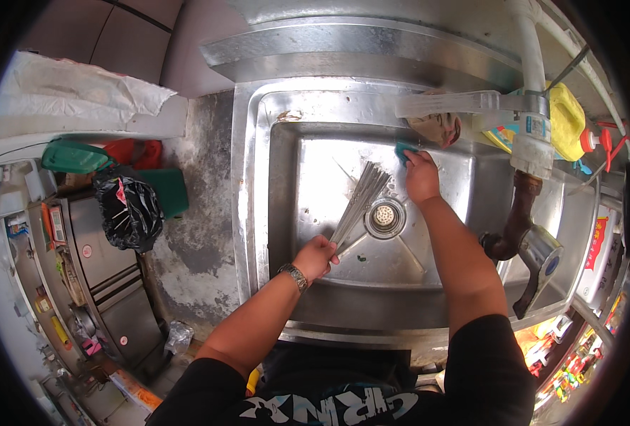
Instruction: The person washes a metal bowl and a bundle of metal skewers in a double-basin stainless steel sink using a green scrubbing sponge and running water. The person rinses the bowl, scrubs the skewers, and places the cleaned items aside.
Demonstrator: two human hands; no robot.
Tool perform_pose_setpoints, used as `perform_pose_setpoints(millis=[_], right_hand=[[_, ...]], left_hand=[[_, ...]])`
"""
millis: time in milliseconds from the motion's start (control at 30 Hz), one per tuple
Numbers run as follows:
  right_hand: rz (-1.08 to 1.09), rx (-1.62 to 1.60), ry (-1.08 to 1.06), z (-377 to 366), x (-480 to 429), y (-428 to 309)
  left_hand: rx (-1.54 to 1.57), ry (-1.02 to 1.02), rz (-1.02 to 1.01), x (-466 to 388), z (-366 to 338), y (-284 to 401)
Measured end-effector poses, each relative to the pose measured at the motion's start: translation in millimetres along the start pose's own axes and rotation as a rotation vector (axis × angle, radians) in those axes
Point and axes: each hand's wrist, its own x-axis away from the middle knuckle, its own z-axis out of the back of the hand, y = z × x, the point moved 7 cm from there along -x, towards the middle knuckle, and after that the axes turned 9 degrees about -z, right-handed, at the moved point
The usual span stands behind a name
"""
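Note:
My left hand (317, 259) grips a bundle of thin metal skewers (361, 197) by one end. Their other ends fan out slightly over the basin of a stainless steel sink (315, 306), left of the round drain strainer (384, 215). Near the far side of the basin, my right hand (421, 173) holds a green scouring pad (401, 152), partly covered by the fingers. The pad and the skewers are apart. A few loose thin skewers (344, 169) seem to lie on the basin floor beside the bundle. A small dark scrap (361, 259) lies below the drain.
A tap with a clear hose (448, 104) and a lever handle (539, 255) juts over the sink's right side. A crumpled cloth or bag (436, 128) rests on the back rim. Behind the tap stands a yellow bottle (566, 121). Leftward are a black bin bag (127, 207) and a steel cabinet (104, 242).

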Motion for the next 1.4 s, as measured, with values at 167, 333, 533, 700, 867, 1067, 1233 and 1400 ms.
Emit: perform_pose_setpoints(millis=[167,333,533,700,867,1067,1233,1400], right_hand=[[0.218,-0.176,-0.226,-13.0,86.2,-65.0],[-0.115,-0.226,-0.452,-63.2,97.6,-49.7],[0.330,0.207,-0.097,-34.1,18.9,-25.0],[0.043,0.024,-0.054,-4.8,15.3,-13.9],[0.228,-0.049,-0.200,-22.3,93.1,-63.7],[-0.172,-0.040,-0.247,-39.4,50.1,-19.7],[0.039,0.058,-0.075,-10.6,13.5,-20.0],[-0.066,-0.175,-0.080,11.4,50.7,-40.3]], left_hand=[[-0.046,0.032,-0.039,-5.1,-2.5,-1.1],[-0.157,0.122,-0.108,-12.9,0.1,-4.7],[-0.290,0.189,-0.157,-13.4,9.5,-4.3],[-0.391,0.206,-0.197,-16.7,11.8,-1.8],[-0.392,0.220,-0.224,-18.1,11.0,-3.9],[-0.378,0.185,-0.186,-13.9,9.3,-1.9],[-0.204,0.152,-0.137,-10.6,4.1,1.0],[-0.142,0.176,-0.152,-7.0,0.2,4.2]])
